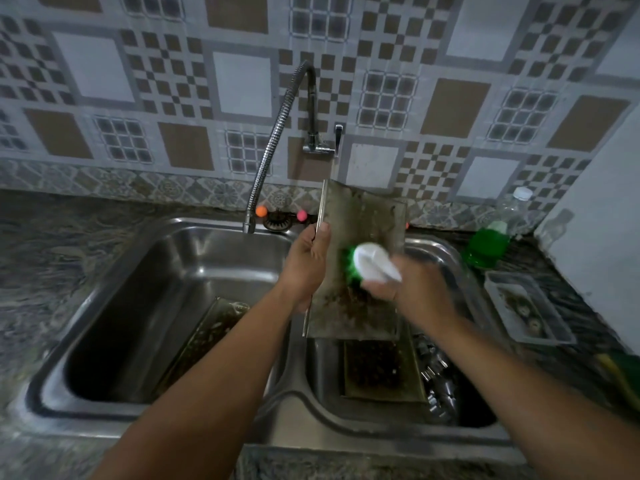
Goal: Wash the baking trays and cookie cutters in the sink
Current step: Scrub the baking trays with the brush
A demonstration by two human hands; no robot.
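1. Left hand (308,259): the forearm enters from the lower left and runs up toward the middle of the view. The fingers are curled round the left edge of a baking tray (363,237), with the thumb lying on the near face by the rim — a firm grasp.
2. Held tray: it stands nearly upright above the divider of the double sink (166,237), long side vertical and lower edge over the right basin. Its near face carries brown residue, heaviest in the lower half.
3. Right hand (408,289): the forearm enters from the lower right. The fingers clench the white handle of a scrubbing brush (369,265). The hand is motion-blurred, so the exact lie of each finger cannot be told.
4. Brush: its green bristles press against the near face of the held tray, about mid-height.
5. Left basin: a second soiled tray (207,334) leans tilted against the right wall of the basin.
6. Right basin: a third soiled tray (377,368) lies flat on the bottom, directly below the held tray. Just beside it, to the right, lies a cluster of metal cookie cutters (436,379).
7. Tap (277,140): a flexible metal hose arcs from the wall fitting, with its outlet above the rear rim of the left basin.
8. Worktop (52,244), right of the sink: a bottle of green liquid (488,244) stands near the wall; in front of it rests a small clear container (526,306).
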